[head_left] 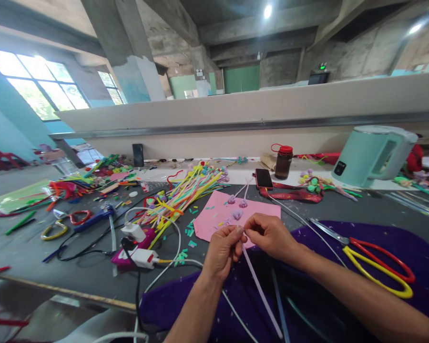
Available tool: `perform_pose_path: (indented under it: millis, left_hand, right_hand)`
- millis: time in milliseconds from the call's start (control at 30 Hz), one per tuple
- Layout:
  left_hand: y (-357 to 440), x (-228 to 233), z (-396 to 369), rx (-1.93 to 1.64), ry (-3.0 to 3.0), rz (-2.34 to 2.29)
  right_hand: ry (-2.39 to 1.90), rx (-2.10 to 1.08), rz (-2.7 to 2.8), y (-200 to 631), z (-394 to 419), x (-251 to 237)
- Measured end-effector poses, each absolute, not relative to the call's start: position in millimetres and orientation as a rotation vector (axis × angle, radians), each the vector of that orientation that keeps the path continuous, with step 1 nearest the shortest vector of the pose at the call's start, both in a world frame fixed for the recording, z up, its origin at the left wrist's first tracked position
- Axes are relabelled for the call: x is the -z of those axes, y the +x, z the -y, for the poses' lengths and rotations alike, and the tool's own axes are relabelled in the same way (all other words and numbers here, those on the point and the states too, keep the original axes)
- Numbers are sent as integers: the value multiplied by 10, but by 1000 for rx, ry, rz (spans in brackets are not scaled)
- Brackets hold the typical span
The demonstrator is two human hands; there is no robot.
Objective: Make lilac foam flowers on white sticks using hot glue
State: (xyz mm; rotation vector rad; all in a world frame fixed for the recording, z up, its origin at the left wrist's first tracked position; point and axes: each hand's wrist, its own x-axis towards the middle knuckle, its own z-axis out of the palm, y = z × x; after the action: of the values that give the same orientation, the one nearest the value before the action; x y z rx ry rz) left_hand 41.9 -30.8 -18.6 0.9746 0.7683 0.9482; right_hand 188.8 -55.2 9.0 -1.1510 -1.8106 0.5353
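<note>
Fingers [240, 232] of both hands were pinching the top of a lilac pipe cleaner [259, 286], left hand [221, 252] steadying it, right hand [270, 234] pressed close, probably for control. It hung near, over purple cloth [396, 247]; scissors [372, 259] lay right on the table [39, 257].

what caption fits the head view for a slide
Both hands pinch a lilac pipe cleaner over pink paper.

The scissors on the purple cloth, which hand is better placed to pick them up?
The right hand, probably. The scissors lie on the purple cloth on that side, beside the right forearm. The left hand would have to cross over. Both hands pinch a lilac pipe cleaner.
</note>
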Motion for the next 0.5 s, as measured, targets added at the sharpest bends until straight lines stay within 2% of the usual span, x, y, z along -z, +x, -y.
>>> perform_pose_path:
  millis: [333,500]
  left_hand:
    - [396,206,339,-917,1000,-723]
    - [386,224,319,-905,908,-693]
  right_hand:
    - [-1151,-604,1929,1925,567,-125]
    - [-1135,-933,1817,1961,530,-78]
